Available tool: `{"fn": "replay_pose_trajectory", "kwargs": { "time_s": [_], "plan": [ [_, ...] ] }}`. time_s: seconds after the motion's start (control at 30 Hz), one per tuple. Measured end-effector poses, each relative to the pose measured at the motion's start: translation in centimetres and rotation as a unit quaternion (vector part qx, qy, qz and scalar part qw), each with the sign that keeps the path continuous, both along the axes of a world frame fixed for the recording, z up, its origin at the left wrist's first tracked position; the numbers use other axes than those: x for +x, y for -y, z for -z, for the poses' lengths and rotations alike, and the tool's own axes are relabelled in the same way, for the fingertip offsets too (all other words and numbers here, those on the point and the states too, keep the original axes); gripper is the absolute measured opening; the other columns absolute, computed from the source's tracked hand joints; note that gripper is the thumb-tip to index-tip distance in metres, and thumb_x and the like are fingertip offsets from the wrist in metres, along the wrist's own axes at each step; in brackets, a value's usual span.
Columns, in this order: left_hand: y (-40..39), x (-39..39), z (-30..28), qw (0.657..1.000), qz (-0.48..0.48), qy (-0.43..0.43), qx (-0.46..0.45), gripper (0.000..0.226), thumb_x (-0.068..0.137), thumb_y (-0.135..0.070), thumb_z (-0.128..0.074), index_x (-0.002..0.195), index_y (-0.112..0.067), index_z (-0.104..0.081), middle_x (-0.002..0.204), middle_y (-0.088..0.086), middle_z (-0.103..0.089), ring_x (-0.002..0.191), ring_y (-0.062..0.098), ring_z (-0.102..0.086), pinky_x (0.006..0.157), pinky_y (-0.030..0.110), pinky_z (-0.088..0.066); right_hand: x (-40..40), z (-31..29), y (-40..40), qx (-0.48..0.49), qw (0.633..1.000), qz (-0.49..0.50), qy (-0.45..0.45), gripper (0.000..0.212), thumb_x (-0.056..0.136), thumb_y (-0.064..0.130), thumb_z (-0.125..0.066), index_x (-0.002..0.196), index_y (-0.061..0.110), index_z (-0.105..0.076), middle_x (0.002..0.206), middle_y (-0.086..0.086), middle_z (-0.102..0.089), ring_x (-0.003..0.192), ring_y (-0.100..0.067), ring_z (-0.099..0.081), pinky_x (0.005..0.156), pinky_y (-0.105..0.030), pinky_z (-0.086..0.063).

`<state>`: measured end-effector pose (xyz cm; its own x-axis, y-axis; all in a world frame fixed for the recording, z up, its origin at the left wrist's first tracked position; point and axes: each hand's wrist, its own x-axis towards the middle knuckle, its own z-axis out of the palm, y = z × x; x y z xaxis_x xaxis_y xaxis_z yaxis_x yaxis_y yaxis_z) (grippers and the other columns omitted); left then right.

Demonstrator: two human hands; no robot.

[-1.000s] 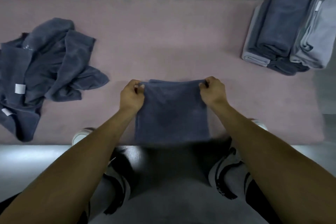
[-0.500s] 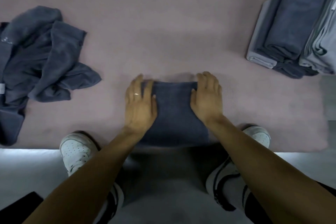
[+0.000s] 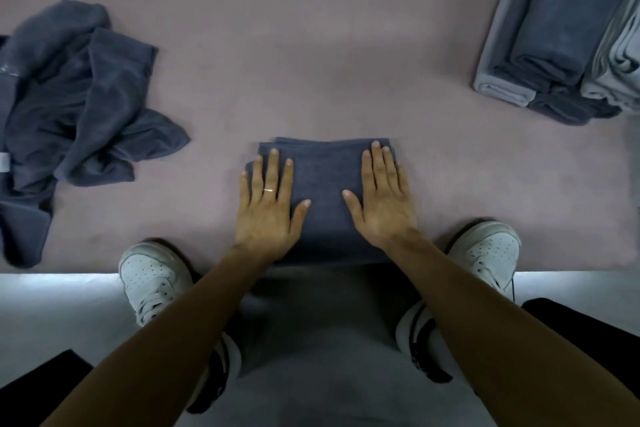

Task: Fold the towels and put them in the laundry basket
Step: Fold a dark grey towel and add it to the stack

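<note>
Head view: looking straight down over a pink mat spread on a grey floor
Folded towel: dark blue-grey towel, folded to a neat rectangle, lying flat on the mat near its close edge — layered edges visible along the far side
Left hand: left hand laid palm down on the left part of the folded towel, fingers straight and slightly spread, ring on one finger; grip released, nothing clasped, only pressing flat
Right hand: right hand laid palm down on the right part of the same towel, fingers straight and close together, thumb angled inward; grip released as well, pressing flat
Between the hands: a bare strip of towel, thumbs pointing toward each other but apart
Unfolded pile: crumpled heap of dark blue-grey towels on the mat at far left, well apart from the folded one, with a small white tag at the left frame edge
Folded stack: stacked folded towels at far right of the mat — dark blue and pale grey layers, partly cut by the frame
Shoes: white shoes planted at the mat's near edge, one either side of the forearms
Basket: out of frame
</note>
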<state>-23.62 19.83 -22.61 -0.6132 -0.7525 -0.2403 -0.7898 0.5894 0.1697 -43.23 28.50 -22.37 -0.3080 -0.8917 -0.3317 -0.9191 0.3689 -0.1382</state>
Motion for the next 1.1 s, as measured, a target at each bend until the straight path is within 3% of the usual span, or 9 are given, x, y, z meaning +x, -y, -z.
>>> {"fn": "replay_pose_trajectory", "kwargs": {
  "time_s": [0.13, 0.33, 0.47, 0.6, 0.67, 0.8, 0.87, 0.97, 1.1],
  "plan": [
    [-3.1, 2.4, -0.1, 0.987, 0.163, -0.008, 0.007, 0.069, 0.098, -0.054, -0.025, 0.153, -0.013, -0.023, 0.161, 0.011, -0.012, 0.149, 0.031, -0.009, 0.120, 0.050, -0.009, 1.5, -0.4, -3.8, -0.013, 0.992, -0.127, 0.017, 0.069, 0.099, 0.050, -0.022, 0.153, 0.006, -0.019, 0.160, -0.016, -0.013, 0.149, -0.029, -0.013, 0.120, -0.045, -0.010],
    [-3.6, 4.6, -1.6, 0.992, 0.113, 0.051, 0.031, 0.071, 0.097, -0.059, -0.022, 0.154, -0.017, -0.014, 0.162, 0.009, -0.008, 0.149, 0.030, -0.006, 0.119, 0.047, -0.002, 3.0, -2.7, -4.2, 0.038, 0.998, -0.041, 0.023, 0.069, 0.101, 0.048, -0.022, 0.154, 0.008, -0.003, 0.162, -0.012, 0.005, 0.150, -0.026, 0.003, 0.121, -0.038, 0.003],
    [-5.5, 6.1, -2.4, 0.973, 0.212, 0.079, 0.045, 0.071, 0.095, -0.055, -0.032, 0.152, -0.015, -0.020, 0.159, 0.013, -0.023, 0.146, 0.031, -0.022, 0.118, 0.045, -0.013, 4.0, -3.8, -7.0, -0.010, 0.986, -0.152, 0.072, 0.054, 0.091, 0.032, -0.049, 0.137, 0.004, -0.048, 0.143, -0.019, -0.045, 0.130, -0.036, -0.046, 0.108, -0.047, -0.040],
    [-5.1, 5.7, -2.6, 0.982, 0.176, 0.069, 0.029, 0.071, 0.088, -0.036, -0.051, 0.150, -0.010, -0.027, 0.154, 0.016, -0.032, 0.140, 0.035, -0.036, 0.116, 0.045, -0.027, 3.5, -3.5, -8.6, -0.014, 0.986, -0.153, 0.072, 0.066, 0.076, 0.025, -0.073, 0.134, 0.003, -0.051, 0.135, -0.019, -0.050, 0.122, -0.035, -0.052, 0.105, -0.046, -0.044],
    [-5.0, 5.3, -3.0, 0.981, 0.176, 0.077, 0.034, 0.077, 0.085, -0.020, -0.062, 0.151, -0.009, -0.024, 0.157, 0.017, -0.025, 0.142, 0.036, -0.030, 0.116, 0.044, -0.024, 3.3, -3.4, -8.6, -0.012, 0.986, -0.157, 0.052, 0.074, 0.071, 0.027, -0.076, 0.136, 0.002, -0.050, 0.138, -0.020, -0.049, 0.125, -0.035, -0.051, 0.106, -0.047, -0.040],
    [-4.7, 4.2, -4.3, 0.977, 0.181, 0.104, 0.035, 0.071, 0.095, -0.004, -0.040, 0.155, -0.014, -0.002, 0.162, 0.010, 0.001, 0.149, 0.029, -0.007, 0.120, 0.036, -0.010, 3.2, -3.6, -7.9, 0.024, 0.986, -0.165, 0.008, 0.090, 0.055, 0.030, -0.085, 0.135, 0.002, -0.052, 0.138, -0.022, -0.050, 0.125, -0.036, -0.051, 0.105, -0.047, -0.040],
    [-4.6, 3.6, -5.3, 0.978, 0.173, 0.108, 0.042, 0.068, 0.096, -0.005, -0.040, 0.154, -0.014, -0.008, 0.162, 0.010, -0.007, 0.148, 0.027, -0.012, 0.119, 0.034, -0.016, 3.3, -3.9, -7.4, 0.045, 0.986, -0.162, -0.011, 0.095, 0.056, 0.026, -0.084, 0.139, 0.002, -0.045, 0.143, -0.023, -0.044, 0.131, -0.038, -0.045, 0.109, -0.047, -0.036],
    [-4.9, 3.2, -6.8, 0.984, 0.143, 0.090, 0.059, 0.065, 0.093, -0.005, -0.042, 0.152, -0.016, -0.019, 0.159, 0.010, -0.020, 0.146, 0.026, -0.022, 0.115, 0.033, -0.027, 3.4, -4.8, -6.9, 0.073, 0.981, -0.176, -0.038, 0.077, 0.088, 0.018, -0.060, 0.152, 0.006, -0.019, 0.158, -0.018, -0.017, 0.145, -0.033, -0.020, 0.119, -0.042, -0.016],
    [-5.9, 3.8, -8.3, 0.979, 0.129, 0.110, 0.112, 0.056, 0.090, -0.010, -0.049, 0.143, -0.021, -0.036, 0.140, 0.009, -0.047, 0.123, 0.029, -0.051, 0.094, 0.039, -0.047, 3.4, -6.9, -7.0, 0.072, 0.979, -0.188, -0.025, 0.045, 0.093, 0.016, -0.046, 0.138, 0.012, -0.042, 0.143, -0.011, -0.046, 0.130, -0.029, -0.045, 0.108, -0.036, -0.034]
  ]
}}
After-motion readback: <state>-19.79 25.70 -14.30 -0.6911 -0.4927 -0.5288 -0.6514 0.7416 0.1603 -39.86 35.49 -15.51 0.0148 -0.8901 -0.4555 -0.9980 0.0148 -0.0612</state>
